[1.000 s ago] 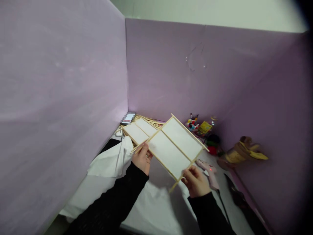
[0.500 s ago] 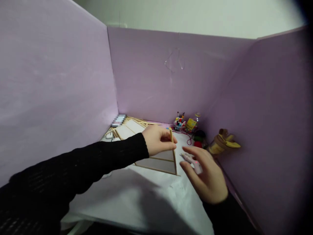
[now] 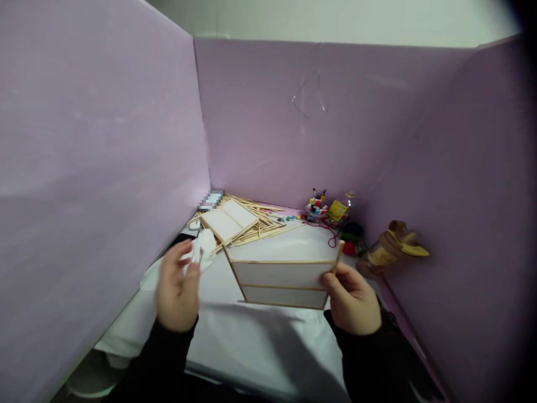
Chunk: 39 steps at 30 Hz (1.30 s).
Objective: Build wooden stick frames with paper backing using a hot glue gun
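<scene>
A white panel framed with thin wooden sticks [image 3: 283, 277] is held above the white tabletop, tilted toward me. My right hand [image 3: 351, 299] grips its right side stick, fingers wrapped round the frame. My left hand [image 3: 178, 288] hovers to the left of the frame, apart from it, fingers loosely curled and slightly spread, holding nothing I can see. A second framed panel [image 3: 229, 220] lies on a pile of wooden sticks [image 3: 260, 226] at the back left corner.
Purple partition walls [image 3: 104, 140] enclose the desk on three sides. Crumpled white paper [image 3: 201, 252] lies at the left. Small craft supplies [image 3: 321, 210], dark and red balls [image 3: 352, 238] and a jar with yellow pieces [image 3: 392, 246] stand at the back right.
The frame passed from my left hand to my right hand and now faces me. My left hand drew back to the left, empty. The pink glue gun is no longer visible.
</scene>
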Available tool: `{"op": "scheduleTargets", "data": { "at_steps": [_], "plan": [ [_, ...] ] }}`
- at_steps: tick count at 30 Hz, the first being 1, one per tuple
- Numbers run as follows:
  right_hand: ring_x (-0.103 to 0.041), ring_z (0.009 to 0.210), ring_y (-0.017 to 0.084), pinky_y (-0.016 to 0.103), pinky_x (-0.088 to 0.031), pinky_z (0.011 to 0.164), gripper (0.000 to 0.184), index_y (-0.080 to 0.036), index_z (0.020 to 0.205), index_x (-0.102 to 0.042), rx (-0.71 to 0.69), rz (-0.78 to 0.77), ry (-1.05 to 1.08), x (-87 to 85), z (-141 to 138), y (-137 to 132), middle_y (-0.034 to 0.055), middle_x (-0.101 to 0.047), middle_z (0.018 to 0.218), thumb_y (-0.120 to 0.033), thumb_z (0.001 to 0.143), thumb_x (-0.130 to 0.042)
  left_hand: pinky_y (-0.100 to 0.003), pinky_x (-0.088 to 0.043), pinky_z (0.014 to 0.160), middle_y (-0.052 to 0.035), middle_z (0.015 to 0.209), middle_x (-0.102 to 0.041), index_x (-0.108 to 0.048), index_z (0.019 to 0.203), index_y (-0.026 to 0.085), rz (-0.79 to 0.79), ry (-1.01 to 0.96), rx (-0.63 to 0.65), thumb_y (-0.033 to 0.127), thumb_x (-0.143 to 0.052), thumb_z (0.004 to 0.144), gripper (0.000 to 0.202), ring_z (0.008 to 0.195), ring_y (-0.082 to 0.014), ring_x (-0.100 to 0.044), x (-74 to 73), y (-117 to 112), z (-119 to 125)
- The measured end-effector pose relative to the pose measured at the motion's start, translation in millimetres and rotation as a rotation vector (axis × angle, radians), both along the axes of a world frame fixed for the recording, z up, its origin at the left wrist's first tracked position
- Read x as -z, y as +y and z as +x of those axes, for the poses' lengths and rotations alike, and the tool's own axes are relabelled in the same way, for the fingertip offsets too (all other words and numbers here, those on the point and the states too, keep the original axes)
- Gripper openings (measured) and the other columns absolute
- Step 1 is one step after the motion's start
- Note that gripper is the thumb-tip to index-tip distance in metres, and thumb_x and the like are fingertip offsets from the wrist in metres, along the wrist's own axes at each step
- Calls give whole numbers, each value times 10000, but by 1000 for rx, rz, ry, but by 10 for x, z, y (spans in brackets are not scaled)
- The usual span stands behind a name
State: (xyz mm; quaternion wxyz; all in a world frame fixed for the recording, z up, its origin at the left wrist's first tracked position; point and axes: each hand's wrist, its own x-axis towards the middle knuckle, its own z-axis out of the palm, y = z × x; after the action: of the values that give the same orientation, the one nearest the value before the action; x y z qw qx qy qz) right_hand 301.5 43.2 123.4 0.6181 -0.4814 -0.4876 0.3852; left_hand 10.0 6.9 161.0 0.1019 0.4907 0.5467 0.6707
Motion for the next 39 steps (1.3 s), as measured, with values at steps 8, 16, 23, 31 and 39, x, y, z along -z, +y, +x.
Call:
{"op": "scheduleTargets", "data": {
  "at_steps": [8, 16, 23, 31, 39],
  "plan": [
    [-542, 568, 170, 322, -426, 576, 199, -256, 730, -598, 32, -61, 265, 245, 21, -187, 7, -626, 638, -380, 639, -724, -339, -501, 851, -99, 1052, -692, -684, 1062, 194, -338, -15, 545, 502, -624, 766, 432, 939, -235, -640, 75, 52, 176],
    [-528, 590, 188, 338, -412, 571, 246, -254, 772, -618, 91, -123, 244, 447, -20, -316, 28, -599, 684, -435, 637, -716, -332, -538, 751, -67, 772, -725, -726, 810, 181, -371, -70, 531, 430, -704, 696, 275, 749, -211, -665, 158, 282, 274],
    [-579, 728, 235, 382, -451, 663, 285, -262, 922, -637, -6, -49, 75, 282, 27, -344, 62, -624, 789, -447, 709, -678, -338, -536, 776, -66, 790, -721, -696, 844, 172, -390, -134, 535, 404, -703, 704, 272, 780, -198, -668, 273, 320, 226],
    [-578, 771, 237, 366, -453, 675, 168, -252, 828, -683, -96, 57, -126, 89, 74, -264, 61, -630, 788, -397, 749, -654, -325, -503, 797, -63, 858, -703, -624, 871, 183, -352, -194, 722, 257, -779, 616, 308, 842, -198, -654, 236, 374, 246],
    [-580, 732, 212, 335, -453, 639, 162, -230, 798, -670, -211, 17, -103, 110, 3, -189, 41, -636, 773, -348, 697, -714, -276, -499, 655, -29, 765, -698, -545, 1044, 200, -437, -123, 830, 183, -765, 628, 472, 745, -179, -661, 243, 439, 289]
  ]
}}
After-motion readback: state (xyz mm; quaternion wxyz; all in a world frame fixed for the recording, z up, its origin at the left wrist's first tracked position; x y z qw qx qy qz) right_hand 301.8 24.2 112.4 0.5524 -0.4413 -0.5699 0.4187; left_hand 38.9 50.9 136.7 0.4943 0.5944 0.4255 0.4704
